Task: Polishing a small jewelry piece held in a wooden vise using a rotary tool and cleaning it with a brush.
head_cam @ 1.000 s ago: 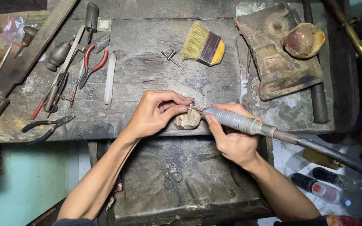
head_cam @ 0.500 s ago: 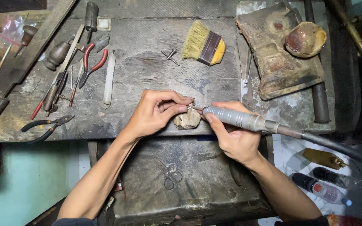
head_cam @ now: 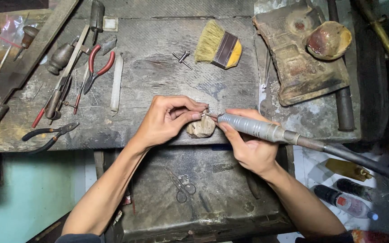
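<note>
My left hand [head_cam: 167, 120] pinches a tiny metal piece [head_cam: 206, 111] between thumb and fingertips, resting against a small worn wooden peg [head_cam: 200, 128] at the bench's front edge. My right hand [head_cam: 247, 146] grips a grey rotary handpiece [head_cam: 254, 127] like a pen; its thin bit touches the small piece. The handpiece's dark flexible shaft [head_cam: 361, 162] runs off to the right. The piece itself is too small to make out.
On the worn bench [head_cam: 158, 81]: red-handled pliers [head_cam: 96, 67], black pliers [head_cam: 48, 135], files and gravers at left, a yellow-handled brush [head_cam: 217, 47], a dirty pad with a cup [head_cam: 327, 40] at right. Small scissors [head_cam: 181, 186] lie in the tray below. Bottles [head_cam: 345, 202] lie at lower right.
The handpiece has tilted slightly, its rear end and shaft shifting a little; the tip stays at the pinched piece. My left hand holds still.
</note>
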